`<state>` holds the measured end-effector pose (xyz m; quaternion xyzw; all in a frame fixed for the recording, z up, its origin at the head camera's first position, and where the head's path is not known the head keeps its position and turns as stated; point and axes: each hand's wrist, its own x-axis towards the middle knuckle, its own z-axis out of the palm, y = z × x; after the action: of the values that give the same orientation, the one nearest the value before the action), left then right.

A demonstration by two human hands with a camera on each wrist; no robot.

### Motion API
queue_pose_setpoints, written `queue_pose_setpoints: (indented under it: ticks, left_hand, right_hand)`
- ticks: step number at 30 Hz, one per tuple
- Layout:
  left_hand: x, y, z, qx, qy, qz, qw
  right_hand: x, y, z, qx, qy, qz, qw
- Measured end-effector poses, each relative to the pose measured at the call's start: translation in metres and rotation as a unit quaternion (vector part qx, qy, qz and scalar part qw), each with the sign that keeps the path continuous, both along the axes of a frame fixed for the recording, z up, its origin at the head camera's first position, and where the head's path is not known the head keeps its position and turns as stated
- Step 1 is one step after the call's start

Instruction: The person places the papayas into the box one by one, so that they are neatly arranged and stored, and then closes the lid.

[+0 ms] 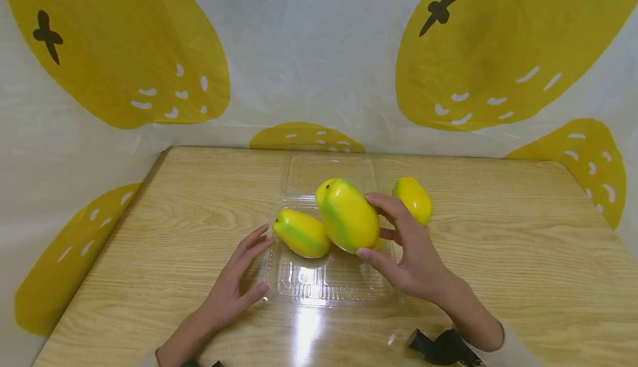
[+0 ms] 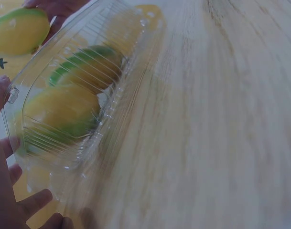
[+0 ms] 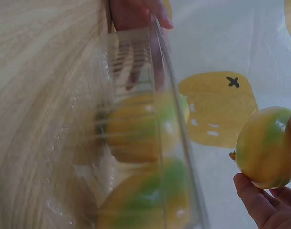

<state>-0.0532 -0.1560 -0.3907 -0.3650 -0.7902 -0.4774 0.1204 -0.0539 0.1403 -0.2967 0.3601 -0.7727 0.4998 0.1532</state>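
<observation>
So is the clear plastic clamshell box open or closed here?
Open: the clamshell box has its lid laid flat behind the tray, and one mango sits inside.

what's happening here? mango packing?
A person is working at a wooden table with a clear plastic clamshell container, lid open. The right hand holds a yellow-green mango in its grip just above the tray. The left hand rests open against the container's left edge. A second mango already lies in the tray, and a third mango sits on the table to the right of the container.
</observation>
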Motion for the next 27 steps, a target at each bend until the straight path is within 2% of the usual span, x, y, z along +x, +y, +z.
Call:
queue_pose_setpoints:
  ticks: [14, 21, 27]
  left_hand:
    - [0.000, 0.000, 0.000, 0.001, 0.003, -0.001, 1.0000]
    - [0.000, 0.000, 0.000, 0.001, 0.003, -0.001, 1.0000]
    - [-0.001, 0.000, -0.001, 0.006, 0.007, -0.005, 0.9999]
  right_hand:
    - [-0.001, -0.018, -0.010, -0.001, 0.043, 0.054, 0.998]
    - [-0.001, -0.026, -0.013, 0.034, 0.089, 0.054, 0.994]
    - [-0.004, -0.029, -0.029, 0.074, 0.091, 0.061, 0.991]
